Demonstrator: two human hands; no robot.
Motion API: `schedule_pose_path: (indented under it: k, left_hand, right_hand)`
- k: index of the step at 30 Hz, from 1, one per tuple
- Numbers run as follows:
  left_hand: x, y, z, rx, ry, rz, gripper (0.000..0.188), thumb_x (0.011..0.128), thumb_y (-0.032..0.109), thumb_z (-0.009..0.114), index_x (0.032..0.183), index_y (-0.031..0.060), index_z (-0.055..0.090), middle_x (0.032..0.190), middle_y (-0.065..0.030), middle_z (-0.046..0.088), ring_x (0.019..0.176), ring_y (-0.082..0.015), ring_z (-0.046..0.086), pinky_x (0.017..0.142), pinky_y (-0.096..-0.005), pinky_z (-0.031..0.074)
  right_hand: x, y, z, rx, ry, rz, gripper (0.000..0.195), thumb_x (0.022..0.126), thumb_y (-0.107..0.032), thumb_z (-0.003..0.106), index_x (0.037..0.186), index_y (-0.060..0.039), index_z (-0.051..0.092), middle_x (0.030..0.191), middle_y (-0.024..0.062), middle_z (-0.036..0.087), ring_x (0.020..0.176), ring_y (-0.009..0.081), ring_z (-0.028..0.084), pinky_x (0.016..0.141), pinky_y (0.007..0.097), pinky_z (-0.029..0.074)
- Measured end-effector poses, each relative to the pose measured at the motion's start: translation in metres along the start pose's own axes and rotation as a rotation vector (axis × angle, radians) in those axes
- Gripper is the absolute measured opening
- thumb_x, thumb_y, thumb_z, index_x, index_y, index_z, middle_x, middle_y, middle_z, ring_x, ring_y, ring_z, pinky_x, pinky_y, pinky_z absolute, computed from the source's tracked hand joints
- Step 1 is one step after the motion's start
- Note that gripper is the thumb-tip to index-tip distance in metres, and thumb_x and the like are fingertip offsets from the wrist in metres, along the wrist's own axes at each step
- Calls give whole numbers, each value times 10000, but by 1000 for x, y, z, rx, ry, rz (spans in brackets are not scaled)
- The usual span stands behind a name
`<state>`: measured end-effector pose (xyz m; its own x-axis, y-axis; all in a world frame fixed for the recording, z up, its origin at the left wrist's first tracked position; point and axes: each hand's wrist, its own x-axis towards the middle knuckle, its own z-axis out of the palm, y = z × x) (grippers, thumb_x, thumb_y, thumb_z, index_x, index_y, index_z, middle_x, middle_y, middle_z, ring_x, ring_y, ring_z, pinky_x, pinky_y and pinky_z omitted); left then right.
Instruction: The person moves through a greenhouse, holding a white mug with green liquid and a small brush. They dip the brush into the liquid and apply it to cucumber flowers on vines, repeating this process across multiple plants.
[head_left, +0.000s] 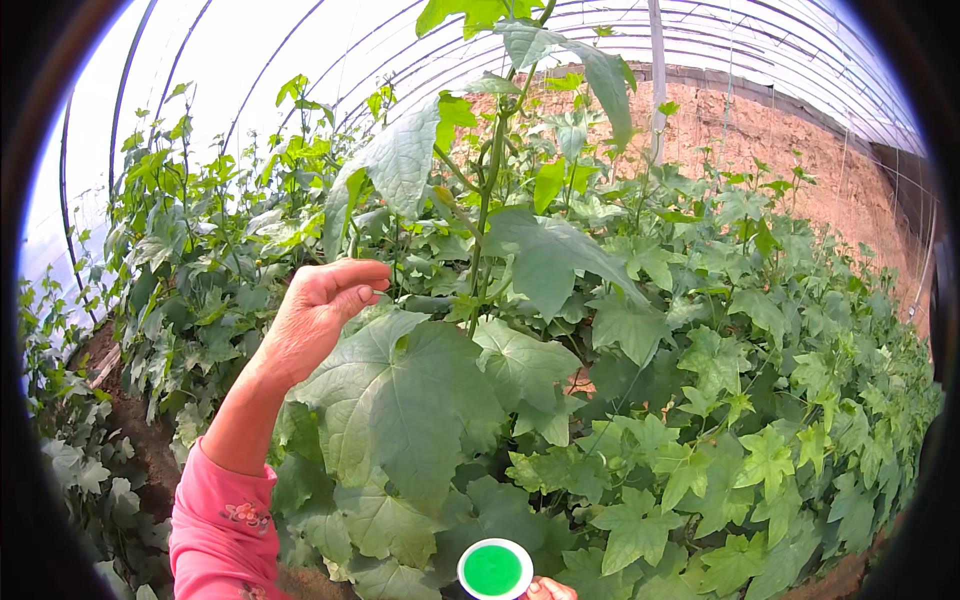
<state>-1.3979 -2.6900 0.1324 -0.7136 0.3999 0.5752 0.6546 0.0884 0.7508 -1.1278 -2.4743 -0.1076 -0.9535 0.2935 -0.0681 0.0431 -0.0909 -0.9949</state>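
Note:
My left hand (330, 311), at the end of a pink sleeve, is raised beside a tall climbing vine. Its thumb and fingers pinch together, and a thin pale piece (381, 292) sticks out at the fingertips; what it is cannot be made out. The upright vine stem (487, 184) rises just to the right of that hand. Below the hand spreads a broad lobed leaf (409, 401). At the bottom edge my right hand (551, 590), mostly cut off, holds a small white cup (463, 574) by its side. Bright green liquid (493, 570) fills the cup.
Dense vine foliage (712, 360) surrounds me on both sides. Bare soil (142, 435) shows at the left. Behind stand an earthen wall (810, 169) and a pale post (658, 82), under a curved greenhouse frame (270, 64). Thin strings hang among the plants.

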Motion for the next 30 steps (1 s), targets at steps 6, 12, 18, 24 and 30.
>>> schedule_pose_path:
  k: [6, 12, 18, 24, 30]
  left_hand:
    - [59, -24, 23, -93, -13, -291, 249, 849, 61, 501, 1053, -54, 584, 938, -113, 614, 832, -165, 586, 756, -288, 487]
    - [95, -43, 18, -159, -155, -324, 229, 862, 64, 502, 1058, -22, 582, 988, -130, 614, 866, -185, 599, 776, -301, 507]
    - [109, -59, 36, -299, -379, -250, 332, 837, 53, 513, 1158, -34, 522, 1030, -100, 598, 887, -147, 574, 765, -288, 490]
    - [104, -70, 45, -522, -515, -283, 366, 815, 46, 558, 1164, -47, 500, 995, -85, 600, 873, -158, 579, 771, -289, 474]
    - [88, -72, 58, -594, -520, -292, 345, 767, 37, 614, 1089, -27, 508, 914, -69, 589, 847, -129, 565, 714, -293, 478]
  right_hand:
    - [6, 6, -35, 41, 58, -35, 183, 875, -171, 492, 720, -76, 511, 596, -39, 446, 494, 44, 379, 420, 193, 282]
    - [6, 8, -41, 42, 151, -81, 192, 864, -126, 469, 687, -74, 524, 578, -33, 441, 476, 52, 371, 411, 206, 268]
    - [3, -1, -12, -11, 275, -102, 218, 878, -127, 435, 688, -64, 520, 560, -28, 427, 463, 57, 361, 404, 211, 259]
    - [3, -13, 22, 63, 377, -44, 249, 884, -158, 457, 652, -78, 496, 551, -30, 425, 455, 48, 353, 400, 213, 248]
    - [0, -15, 30, 62, 398, -3, 239, 882, -170, 475, 668, -75, 522, 551, -33, 430, 451, 48, 353, 399, 214, 250]
